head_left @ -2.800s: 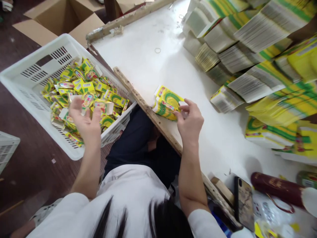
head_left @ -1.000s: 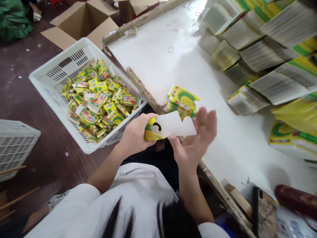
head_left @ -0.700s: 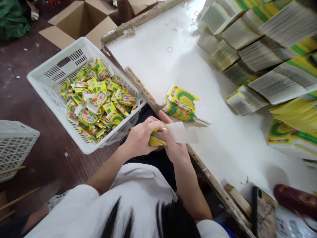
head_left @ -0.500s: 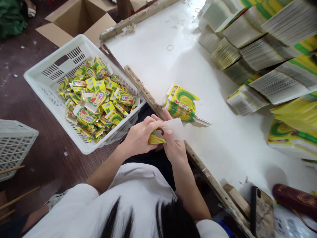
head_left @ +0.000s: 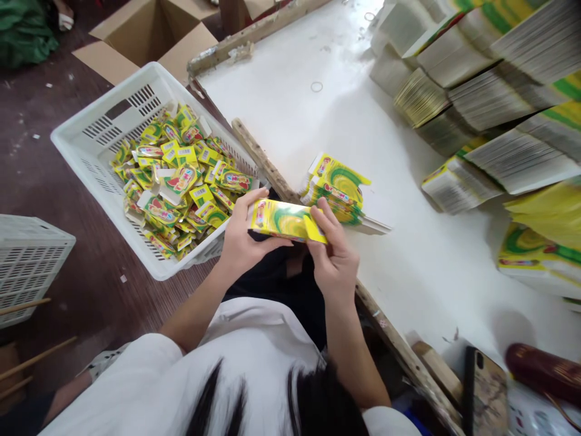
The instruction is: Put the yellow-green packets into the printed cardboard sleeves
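Note:
A small yellow-and-green printed carton [head_left: 284, 219] is held level between both hands above my lap, at the table edge. My left hand [head_left: 242, 236] grips its left end, thumb along the lower side and fingers behind. My right hand [head_left: 334, 257] pinches the right end, where a yellow flap [head_left: 314, 229] stands out from the carton. Just beyond, a stack of flat folded cartons [head_left: 338, 188] with the same print lies on the white table [head_left: 408, 272]. Left of my hands, a white plastic crate [head_left: 75, 148] holds a heap of similar small cartons [head_left: 177, 181].
Bundles of flat cartons [head_left: 485, 97] are piled along the table's far right. A phone [head_left: 485, 393] and a dark red cylinder [head_left: 542, 366] lie at the lower right. An open cardboard box [head_left: 109, 63] stands behind the crate; a second crate [head_left: 34, 266] is at far left.
The carton was a folded piece with its pale inside showing; now it is opened into a box shape, printed side up. My hands have moved apart to its two ends.

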The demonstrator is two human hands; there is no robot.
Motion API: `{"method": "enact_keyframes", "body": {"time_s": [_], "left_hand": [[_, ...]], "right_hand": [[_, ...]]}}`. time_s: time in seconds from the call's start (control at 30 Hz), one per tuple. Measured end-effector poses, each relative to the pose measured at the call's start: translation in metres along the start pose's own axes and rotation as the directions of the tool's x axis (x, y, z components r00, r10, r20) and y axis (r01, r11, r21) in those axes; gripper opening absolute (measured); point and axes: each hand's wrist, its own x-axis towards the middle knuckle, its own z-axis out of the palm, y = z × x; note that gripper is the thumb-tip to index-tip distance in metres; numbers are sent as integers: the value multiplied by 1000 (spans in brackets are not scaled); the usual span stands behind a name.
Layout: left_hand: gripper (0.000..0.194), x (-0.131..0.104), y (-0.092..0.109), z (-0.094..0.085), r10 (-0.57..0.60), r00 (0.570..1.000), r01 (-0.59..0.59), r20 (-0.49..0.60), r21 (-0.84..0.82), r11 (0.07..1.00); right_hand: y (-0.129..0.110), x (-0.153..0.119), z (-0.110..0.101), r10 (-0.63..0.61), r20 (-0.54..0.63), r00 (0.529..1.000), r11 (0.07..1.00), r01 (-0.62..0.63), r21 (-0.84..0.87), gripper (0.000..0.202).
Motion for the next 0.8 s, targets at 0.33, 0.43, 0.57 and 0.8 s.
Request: {"method": "enact_keyframes", "body": {"time_s": [0.33, 0.43, 0.57, 0.8], "left_hand": [[41, 7, 20, 17, -427, 895, 214, -127, -718, 662], [34, 4, 24, 24, -382, 912, 165, -147, -723, 671], [27, 9, 18, 7, -288, 927, 93, -242, -594, 799], [101, 31, -37, -84, 172, 856, 4, -487, 341, 940]], "right_hand": [[-12, -6, 4, -86, 257, 962, 996, 78, 42, 29], [-16, -8, 14, 55, 137, 989, 988, -73, 133, 20], [-13, -3, 18, 81, 166, 983, 982, -107, 156, 53], [33, 45, -43, -82, -248, 965, 898, -36, -438, 52]]}}
